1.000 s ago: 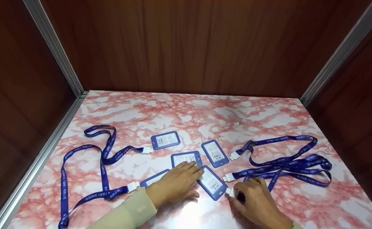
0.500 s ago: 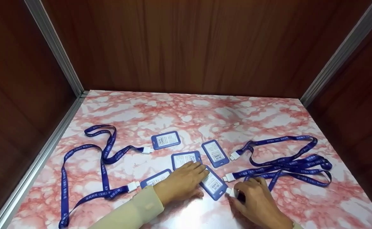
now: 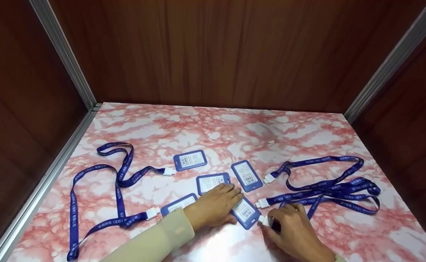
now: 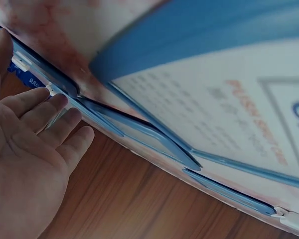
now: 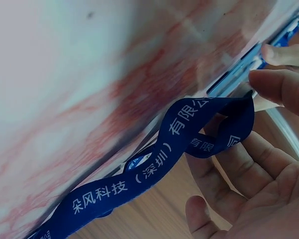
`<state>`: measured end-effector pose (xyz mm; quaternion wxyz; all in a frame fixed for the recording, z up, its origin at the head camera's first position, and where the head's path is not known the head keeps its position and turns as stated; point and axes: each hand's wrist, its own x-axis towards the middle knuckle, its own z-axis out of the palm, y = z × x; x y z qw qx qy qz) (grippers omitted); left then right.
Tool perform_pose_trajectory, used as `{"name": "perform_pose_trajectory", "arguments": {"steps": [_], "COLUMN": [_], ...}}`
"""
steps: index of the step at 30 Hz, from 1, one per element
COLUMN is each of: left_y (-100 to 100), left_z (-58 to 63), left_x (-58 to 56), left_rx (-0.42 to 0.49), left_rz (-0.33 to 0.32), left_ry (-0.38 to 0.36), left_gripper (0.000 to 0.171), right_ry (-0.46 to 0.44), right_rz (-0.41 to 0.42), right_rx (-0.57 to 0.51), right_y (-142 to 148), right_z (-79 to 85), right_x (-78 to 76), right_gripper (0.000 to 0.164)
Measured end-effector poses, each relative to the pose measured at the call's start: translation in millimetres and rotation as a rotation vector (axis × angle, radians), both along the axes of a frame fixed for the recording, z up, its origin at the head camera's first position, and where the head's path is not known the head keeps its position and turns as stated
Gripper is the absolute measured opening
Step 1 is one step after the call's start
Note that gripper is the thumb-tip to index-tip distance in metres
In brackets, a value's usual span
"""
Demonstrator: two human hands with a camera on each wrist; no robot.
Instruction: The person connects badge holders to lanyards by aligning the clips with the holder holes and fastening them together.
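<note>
My left hand [image 3: 216,205] lies over the upper part of a blue ID card holder [image 3: 246,214], its fingers extended and fairly straight in the left wrist view. That hand also covers the lower edge of another holder [image 3: 207,182]. Between right thumb and fingers, my right hand [image 3: 294,229] pinches the white clip [image 3: 265,220] of a lanyard, right beside the slotted end of the first holder. In the right wrist view the printed blue lanyard [image 5: 139,181] twists up into the fingers. Whether clip and holder are joined I cannot tell.
Around the hands lie more card holders: one at the back left [image 3: 190,160], one at the back right [image 3: 247,175], one by the left sleeve [image 3: 178,204]. Lanyards loop at left [image 3: 74,211] and right [image 3: 325,160]. Brown wooden panels [image 3: 213,54] wall the marbled table.
My left hand has slid a little to the right across the near card holder, covering more of it. The right hand and its clip stay in place.
</note>
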<state>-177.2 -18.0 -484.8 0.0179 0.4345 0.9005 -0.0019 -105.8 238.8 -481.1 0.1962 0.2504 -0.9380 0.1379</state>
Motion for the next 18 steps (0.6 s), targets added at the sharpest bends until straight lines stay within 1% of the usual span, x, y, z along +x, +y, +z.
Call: {"name": "perform_pose_trajectory", "arguments": {"steps": [3,9,12,18], "left_y": [1.7,3.7,4.3,6.0], "left_z": [-0.4,-1.1,-1.8,-0.8], "left_x": [-1.2,-1.8,-1.5,-0.7], "left_rx": [-0.014,-0.019,-0.019,-0.013], "left_rz": [-0.002,-0.018,-0.020,-0.008], "left_ry": [0.011,0.050,0.060,0.062], "left_gripper": [0.081,0.076,0.074,0.074], "right_ry": [0.017,0.100,0.097,0.051], "right_rz": [0.002,0.038,0.034,0.022], "right_rx": [0.000,-0.009,-0.004,-0.001], "right_y": [0.3,0.5,0.4,-0.3], "right_z": [0.8,-2.4,-3.8,-1.8], "right_x": [-0.9,-2.2,-2.3,-1.6], "right_gripper": [0.030,0.032,0.032,0.029]}}
